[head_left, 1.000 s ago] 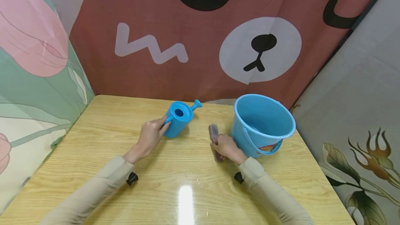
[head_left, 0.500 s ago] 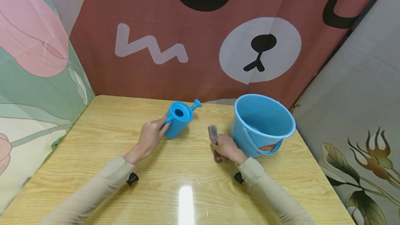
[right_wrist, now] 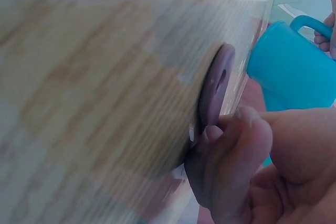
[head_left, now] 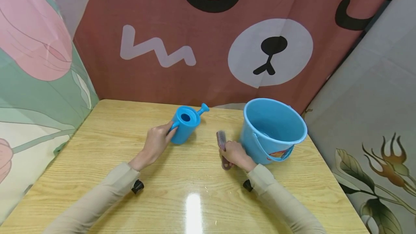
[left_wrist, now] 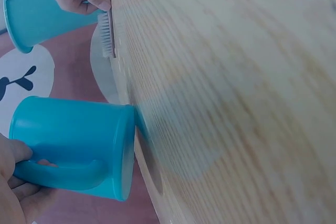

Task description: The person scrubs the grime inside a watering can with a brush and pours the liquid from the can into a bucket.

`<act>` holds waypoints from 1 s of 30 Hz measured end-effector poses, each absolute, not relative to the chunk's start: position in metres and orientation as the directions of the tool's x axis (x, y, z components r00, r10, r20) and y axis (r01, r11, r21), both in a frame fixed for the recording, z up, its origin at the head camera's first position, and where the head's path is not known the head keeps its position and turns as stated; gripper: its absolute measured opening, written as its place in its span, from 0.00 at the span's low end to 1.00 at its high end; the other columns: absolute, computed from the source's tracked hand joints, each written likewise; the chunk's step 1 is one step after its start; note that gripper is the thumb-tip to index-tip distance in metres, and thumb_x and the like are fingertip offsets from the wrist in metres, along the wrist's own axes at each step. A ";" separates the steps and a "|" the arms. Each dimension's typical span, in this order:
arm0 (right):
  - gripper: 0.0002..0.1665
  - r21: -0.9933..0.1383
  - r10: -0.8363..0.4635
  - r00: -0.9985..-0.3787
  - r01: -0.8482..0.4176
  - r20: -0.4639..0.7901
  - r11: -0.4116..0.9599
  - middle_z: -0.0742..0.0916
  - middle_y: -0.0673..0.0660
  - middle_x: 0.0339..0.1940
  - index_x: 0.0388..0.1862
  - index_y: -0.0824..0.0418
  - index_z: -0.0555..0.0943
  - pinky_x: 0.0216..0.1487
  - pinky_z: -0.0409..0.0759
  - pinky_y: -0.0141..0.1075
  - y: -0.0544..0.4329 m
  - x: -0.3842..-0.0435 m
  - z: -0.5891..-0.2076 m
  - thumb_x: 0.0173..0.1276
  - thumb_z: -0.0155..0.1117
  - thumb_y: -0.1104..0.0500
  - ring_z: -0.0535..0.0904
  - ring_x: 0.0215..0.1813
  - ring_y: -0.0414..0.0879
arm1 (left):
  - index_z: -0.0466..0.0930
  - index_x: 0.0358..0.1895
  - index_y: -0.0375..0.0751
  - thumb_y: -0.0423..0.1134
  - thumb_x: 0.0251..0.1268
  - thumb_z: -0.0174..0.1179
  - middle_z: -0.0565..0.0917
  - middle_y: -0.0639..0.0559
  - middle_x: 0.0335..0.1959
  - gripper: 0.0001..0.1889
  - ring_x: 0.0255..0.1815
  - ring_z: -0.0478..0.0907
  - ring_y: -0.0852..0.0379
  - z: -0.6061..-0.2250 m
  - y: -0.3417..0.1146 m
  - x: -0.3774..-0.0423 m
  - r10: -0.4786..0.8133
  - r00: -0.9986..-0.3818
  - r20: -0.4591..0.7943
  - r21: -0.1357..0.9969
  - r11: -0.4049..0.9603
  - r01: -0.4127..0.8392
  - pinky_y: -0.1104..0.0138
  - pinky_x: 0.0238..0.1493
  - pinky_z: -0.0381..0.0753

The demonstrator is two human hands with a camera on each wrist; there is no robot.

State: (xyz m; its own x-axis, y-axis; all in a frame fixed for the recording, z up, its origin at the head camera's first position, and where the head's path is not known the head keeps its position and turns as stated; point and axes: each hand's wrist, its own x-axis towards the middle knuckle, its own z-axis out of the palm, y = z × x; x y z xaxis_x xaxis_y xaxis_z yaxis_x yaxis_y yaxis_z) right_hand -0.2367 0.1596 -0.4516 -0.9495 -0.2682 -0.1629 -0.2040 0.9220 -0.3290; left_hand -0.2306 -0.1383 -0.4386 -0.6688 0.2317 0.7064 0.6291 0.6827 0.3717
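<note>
My left hand [head_left: 156, 143] grips the handle of a blue toy watering can [head_left: 187, 127], whose short spout points to the back right. In the left wrist view the can [left_wrist: 73, 142] leans a little, its base close to the table; whether it touches cannot be told. My right hand [head_left: 236, 152] pinches a small purplish brush [head_left: 221, 139] around its middle. Bristles [left_wrist: 105, 35] stand up from the brush's far end, away from the tabletop. The brush's holed handle end [right_wrist: 218, 85] lies along the wood in the right wrist view.
A light blue bucket [head_left: 250, 140] stands just right of my right hand, its handle hanging down in front. The wooden table [head_left: 130, 118] meets a bear-patterned curtain [head_left: 208, 82] at the back. Patterned cloths hang on both sides.
The brush has slid very slightly toward me under my right hand. My left hand and the watering can look the same as before.
</note>
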 end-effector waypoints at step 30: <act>0.19 -0.214 -0.340 -0.922 -0.375 0.183 0.902 0.75 0.56 0.16 0.24 0.61 0.72 0.15 0.73 0.42 0.160 -0.222 -0.434 0.74 0.61 0.55 0.73 0.16 0.50 | 0.83 0.36 0.28 0.30 0.68 0.63 0.84 0.40 0.23 0.05 0.25 0.85 0.47 -0.435 -0.135 -0.237 0.142 -0.691 0.709 0.443 0.673 0.593 0.55 0.29 0.87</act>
State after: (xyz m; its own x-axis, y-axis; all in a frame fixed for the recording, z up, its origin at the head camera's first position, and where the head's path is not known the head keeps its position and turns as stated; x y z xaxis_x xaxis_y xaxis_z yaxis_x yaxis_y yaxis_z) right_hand -0.2222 0.1600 -0.4339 -0.9223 -0.3404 0.1833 -0.3754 0.9018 -0.2142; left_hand -0.2368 -0.1349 -0.4346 -0.6906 0.1416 0.7093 0.5928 0.6727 0.4428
